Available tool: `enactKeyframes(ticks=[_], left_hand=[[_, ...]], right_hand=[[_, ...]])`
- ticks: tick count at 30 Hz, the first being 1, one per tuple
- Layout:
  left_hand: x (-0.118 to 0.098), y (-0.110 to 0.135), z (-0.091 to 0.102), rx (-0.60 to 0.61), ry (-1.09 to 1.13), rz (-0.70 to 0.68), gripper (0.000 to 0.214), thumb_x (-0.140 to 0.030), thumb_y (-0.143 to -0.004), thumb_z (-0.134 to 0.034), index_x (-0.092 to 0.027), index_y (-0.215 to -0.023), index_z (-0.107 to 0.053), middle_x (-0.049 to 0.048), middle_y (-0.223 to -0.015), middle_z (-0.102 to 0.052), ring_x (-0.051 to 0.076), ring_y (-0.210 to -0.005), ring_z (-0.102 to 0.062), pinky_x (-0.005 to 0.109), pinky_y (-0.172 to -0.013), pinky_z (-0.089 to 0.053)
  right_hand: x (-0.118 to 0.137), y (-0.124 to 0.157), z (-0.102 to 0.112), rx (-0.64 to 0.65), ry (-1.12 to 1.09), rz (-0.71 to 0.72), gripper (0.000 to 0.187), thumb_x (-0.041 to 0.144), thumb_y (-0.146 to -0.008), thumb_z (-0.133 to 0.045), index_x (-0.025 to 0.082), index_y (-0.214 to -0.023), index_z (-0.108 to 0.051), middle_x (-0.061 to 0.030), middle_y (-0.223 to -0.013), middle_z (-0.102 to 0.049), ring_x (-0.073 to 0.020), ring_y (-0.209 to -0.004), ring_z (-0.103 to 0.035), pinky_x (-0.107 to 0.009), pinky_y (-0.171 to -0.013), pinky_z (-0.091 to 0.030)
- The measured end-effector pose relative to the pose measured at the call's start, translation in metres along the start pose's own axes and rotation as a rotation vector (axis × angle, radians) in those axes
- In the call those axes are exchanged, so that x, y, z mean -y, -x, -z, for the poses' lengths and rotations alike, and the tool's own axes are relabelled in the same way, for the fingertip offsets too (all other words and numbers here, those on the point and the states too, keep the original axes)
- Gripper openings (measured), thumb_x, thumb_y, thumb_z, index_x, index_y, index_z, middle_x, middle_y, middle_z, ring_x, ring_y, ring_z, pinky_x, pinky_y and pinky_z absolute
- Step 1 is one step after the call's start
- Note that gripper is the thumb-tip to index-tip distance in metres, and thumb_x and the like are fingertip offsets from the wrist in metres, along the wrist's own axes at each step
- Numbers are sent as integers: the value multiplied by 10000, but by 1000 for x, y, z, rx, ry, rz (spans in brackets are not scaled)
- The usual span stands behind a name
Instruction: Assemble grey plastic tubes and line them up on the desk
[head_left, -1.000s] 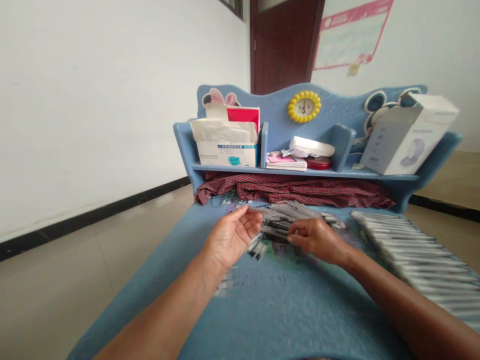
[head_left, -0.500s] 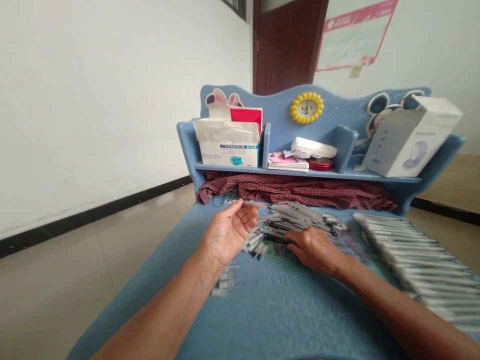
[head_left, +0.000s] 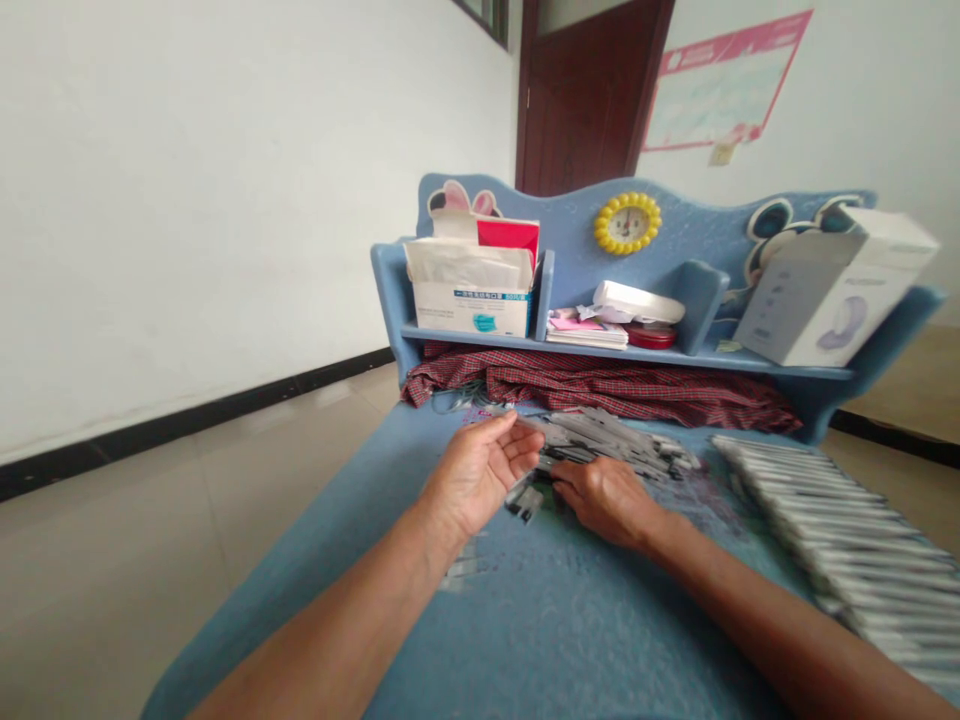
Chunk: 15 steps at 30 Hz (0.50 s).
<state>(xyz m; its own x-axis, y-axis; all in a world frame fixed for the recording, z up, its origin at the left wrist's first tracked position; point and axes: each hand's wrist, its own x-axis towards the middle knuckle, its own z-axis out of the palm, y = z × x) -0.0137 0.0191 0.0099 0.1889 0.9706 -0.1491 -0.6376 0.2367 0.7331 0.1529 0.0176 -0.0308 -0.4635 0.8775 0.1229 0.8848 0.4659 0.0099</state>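
Observation:
My left hand (head_left: pixel 484 475) is raised over the near left side of a loose pile of thin grey and black pen-like pieces (head_left: pixel 600 435). Its palm faces up, the fingers curl, and thumb and forefinger are pinched together; what they hold is too blurred to make out. My right hand (head_left: pixel 604 498) is at the pile's near edge, knuckles up, its closed fingertips hidden among the pieces. Between the hands lie short clear and black pieces (head_left: pixel 525 503). More flat, clear pieces (head_left: pixel 466 568) lie beside my left forearm.
A thick layer of pen-like sticks in rows (head_left: pixel 832 540) covers the right of the blue desk (head_left: pixel 570 640). Behind the pile is a red checked cloth (head_left: pixel 600 385) under a shelf holding a mask box (head_left: pixel 472 305), papers (head_left: pixel 585 330), a red tin (head_left: pixel 651 337) and a white carton (head_left: pixel 817 290).
My right hand has shifted left along the pile, closer to my left hand. A thin grey stick that showed at my left fingertips is no longer distinct. The view has shifted slightly.

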Motion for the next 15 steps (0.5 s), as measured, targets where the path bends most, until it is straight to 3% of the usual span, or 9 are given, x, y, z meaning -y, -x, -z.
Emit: enactKeyframes(ticks=[9, 15], left_hand=[[3, 3, -2, 4, -23, 9, 227, -101, -860, -477, -82, -675, -606, 64, -584, -676, 128, -510, -647, 207, -477, -518], [2, 4, -4, 10, -50, 13, 224, -95, -860, -473, -86, -679, -606, 66, -582, -677, 128, -496, -643, 204, -463, -510]], right_hand=[[2, -3, -4, 9, -31, -69, 275, 310, -875, -395, 204, -1009, -611, -100, -840, -707, -230, -795, -661, -274, -622, -397], [0, -4, -3, 17, -62, -38, 259, 299, -859, -412, 218, -959, -637, -89, -844, -709, -223, -801, -657, -266, -611, -373]])
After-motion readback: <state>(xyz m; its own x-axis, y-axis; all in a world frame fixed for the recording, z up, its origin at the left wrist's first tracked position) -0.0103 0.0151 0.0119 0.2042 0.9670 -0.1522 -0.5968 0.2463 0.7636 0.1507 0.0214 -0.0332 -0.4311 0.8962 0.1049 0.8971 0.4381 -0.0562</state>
